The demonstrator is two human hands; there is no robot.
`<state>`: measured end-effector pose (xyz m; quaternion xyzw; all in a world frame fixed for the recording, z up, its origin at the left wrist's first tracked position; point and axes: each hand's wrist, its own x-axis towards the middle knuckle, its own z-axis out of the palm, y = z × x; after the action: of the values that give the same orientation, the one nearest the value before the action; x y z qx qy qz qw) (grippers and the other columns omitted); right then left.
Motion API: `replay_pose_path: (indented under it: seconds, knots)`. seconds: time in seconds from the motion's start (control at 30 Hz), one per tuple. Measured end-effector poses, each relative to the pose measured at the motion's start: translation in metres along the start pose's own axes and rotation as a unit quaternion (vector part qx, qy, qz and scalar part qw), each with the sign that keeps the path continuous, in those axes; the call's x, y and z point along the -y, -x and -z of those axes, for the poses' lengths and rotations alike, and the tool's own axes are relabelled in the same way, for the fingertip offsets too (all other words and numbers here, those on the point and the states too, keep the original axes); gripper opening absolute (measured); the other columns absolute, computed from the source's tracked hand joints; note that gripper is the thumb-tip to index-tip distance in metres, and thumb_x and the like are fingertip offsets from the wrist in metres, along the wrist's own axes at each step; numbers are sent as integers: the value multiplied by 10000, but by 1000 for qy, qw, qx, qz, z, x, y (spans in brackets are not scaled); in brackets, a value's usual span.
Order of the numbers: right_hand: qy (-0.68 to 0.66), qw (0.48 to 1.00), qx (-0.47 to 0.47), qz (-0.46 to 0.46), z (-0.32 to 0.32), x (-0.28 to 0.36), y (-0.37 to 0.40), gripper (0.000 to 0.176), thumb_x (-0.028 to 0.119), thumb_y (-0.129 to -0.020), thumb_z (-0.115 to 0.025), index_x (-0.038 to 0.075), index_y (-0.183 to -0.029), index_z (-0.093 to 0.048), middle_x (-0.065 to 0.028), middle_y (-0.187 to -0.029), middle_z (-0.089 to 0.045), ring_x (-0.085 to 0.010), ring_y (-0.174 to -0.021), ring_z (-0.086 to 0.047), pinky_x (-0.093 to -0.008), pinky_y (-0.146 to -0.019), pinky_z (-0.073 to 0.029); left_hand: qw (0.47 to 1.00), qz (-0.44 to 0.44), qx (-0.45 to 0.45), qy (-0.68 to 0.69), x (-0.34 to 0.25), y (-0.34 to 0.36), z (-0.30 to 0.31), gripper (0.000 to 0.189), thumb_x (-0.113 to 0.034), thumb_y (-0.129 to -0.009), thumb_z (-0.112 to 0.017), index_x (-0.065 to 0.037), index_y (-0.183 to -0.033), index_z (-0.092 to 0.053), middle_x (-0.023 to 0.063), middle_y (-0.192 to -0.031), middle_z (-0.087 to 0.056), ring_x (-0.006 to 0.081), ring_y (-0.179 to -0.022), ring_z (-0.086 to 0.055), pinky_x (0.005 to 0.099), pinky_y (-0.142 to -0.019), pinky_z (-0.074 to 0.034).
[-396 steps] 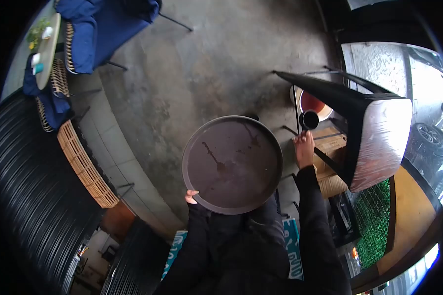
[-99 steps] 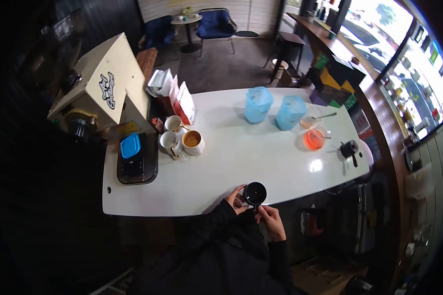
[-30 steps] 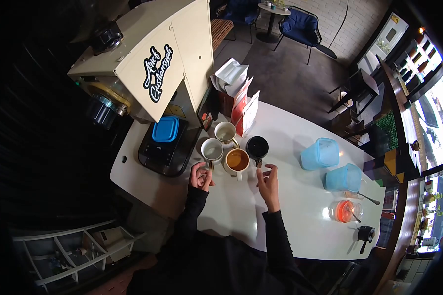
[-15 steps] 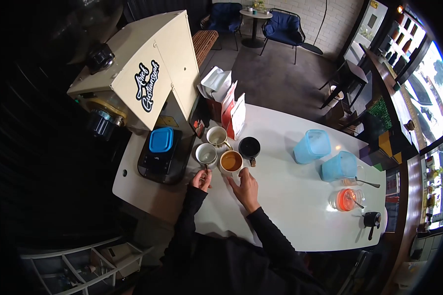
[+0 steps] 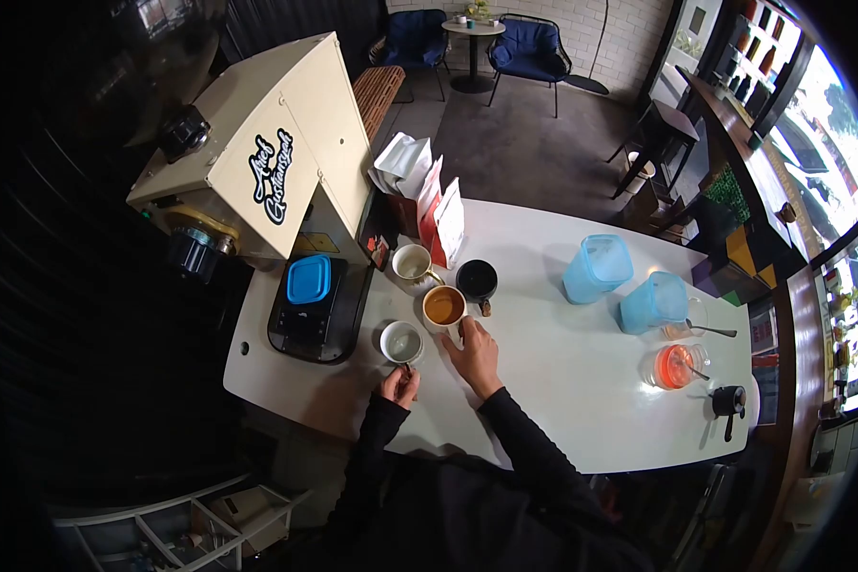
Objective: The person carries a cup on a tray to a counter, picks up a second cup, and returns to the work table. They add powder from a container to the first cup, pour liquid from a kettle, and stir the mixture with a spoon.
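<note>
My left hand (image 5: 399, 387) is closed on the handle of a pale cup (image 5: 401, 341), which looks to have little or nothing in it. With its fingers at the handle, my right hand (image 5: 475, 357) grips a cup of brown coffee (image 5: 444, 306); the handle itself is mostly hidden. Just behind these stand another light cup (image 5: 413, 263) with a gold-toned handle and a black cup (image 5: 477, 280). The coffee cup sits close beside the black one.
At left a cream grinder (image 5: 276, 162) stands over a black scale (image 5: 305, 319) bearing a blue lid (image 5: 309, 279). Paper bags (image 5: 439, 214) stand behind the cups. Two blue containers (image 5: 598, 270), a jar with an orange lid (image 5: 674, 367) and a portafilter (image 5: 728, 401) occupy the table's right side.
My left hand has drawn its cup toward me, away from the other cups. My right hand stays at the coffee cup. The view has shifted slightly.
</note>
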<state>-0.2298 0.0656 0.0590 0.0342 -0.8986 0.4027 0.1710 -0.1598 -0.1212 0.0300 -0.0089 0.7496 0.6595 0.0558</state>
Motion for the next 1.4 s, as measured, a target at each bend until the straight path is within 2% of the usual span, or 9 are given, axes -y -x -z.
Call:
replay_pose_path:
  seconds: [0.37, 0.4, 0.63, 0.73, 0.83, 1.03, 1.13, 1.2, 1.4]
  knots:
    - [-72, 983, 139, -95, 94, -48, 47, 313, 257, -786, -748, 37, -904, -558, -142, -750, -606, -303, -674, -619, -397, -608, -486, 980, 34, 185, -67, -32, 27, -22, 199, -136, -931, -619, -29, -1094, -578, 19, -808, -591, 80, -695, -583, 252, -653, -505]
    - [-66, 987, 121, -82, 103, -56, 55, 232, 195, -833, -715, 19, -878, -569, -102, -684, -598, -211, -584, -605, -318, -556, -481, 971, 30, 224, -75, -38, 27, -29, 200, -129, -933, -616, -33, -1104, -578, 18, -828, -594, 83, -716, -590, 258, -659, -510]
    - [-100, 972, 43, -209, 164, -91, 111, 198, 169, -886, -667, 0, -876, -565, -39, -641, -573, -91, -566, -554, -262, -544, -455, 920, 20, 382, -89, -49, 16, -100, 238, -127, -943, -598, -55, -1169, -574, 29, -853, -597, 89, -797, -595, 267, -768, -495]
    - [-105, 949, 7, -296, 191, -94, 135, 238, 216, -866, -665, -7, -914, -598, -164, -739, -641, -254, -672, -651, -350, -628, -504, 921, -60, 376, -82, -51, 11, -145, 211, -169, -908, -651, -50, -1071, -589, 2, -712, -521, 70, -676, -548, 239, -671, -487]
    - [-107, 935, -47, -335, 213, -97, 165, 245, 211, -870, -664, -20, -913, -597, -157, -724, -629, -233, -640, -625, -346, -616, -492, 895, -48, 431, -102, -65, 4, -182, 220, -178, -929, -626, -49, -1097, -566, 27, -796, -590, 103, -792, -603, 281, -792, -497]
    - [-102, 910, -157, -369, 253, -100, 218, 227, 192, -878, -656, -28, -888, -600, -133, -696, -610, -195, -626, -602, -325, -587, -469, 861, -68, 483, -143, -65, -3, -256, 167, -145, -921, -613, -55, -1050, -557, 47, -828, -587, 122, -749, -597, 309, -771, -519]
    - [-99, 907, -204, -355, 273, -108, 231, 203, 171, -885, -643, -27, -880, -602, -114, -678, -606, -175, -608, -596, -310, -573, -464, 874, -114, 469, -57, -75, 3, -285, 190, -90, -875, -660, -26, -1001, -533, 0, -659, -467, 70, -563, -464, 229, -541, -441]
    - [-99, 906, -205, -358, 288, -115, 233, 194, 158, -906, -628, -30, -886, -586, -79, -685, -600, -132, -599, -585, -272, -561, -465, 855, -82, 487, -162, -92, 3, -296, 168, -166, -917, -619, -45, -1020, -565, 53, -810, -603, 156, -761, -621, 328, -807, -526]
    - [-131, 898, -246, -342, 319, -143, 220, 171, 134, -901, -619, -34, -870, -601, -84, -657, -594, -133, -585, -576, -277, -555, -470, 859, -68, 465, -204, -90, -5, -302, 263, -184, -935, -599, -53, -1163, -584, 79, -902, -664, 155, -849, -652, 309, -828, -515]
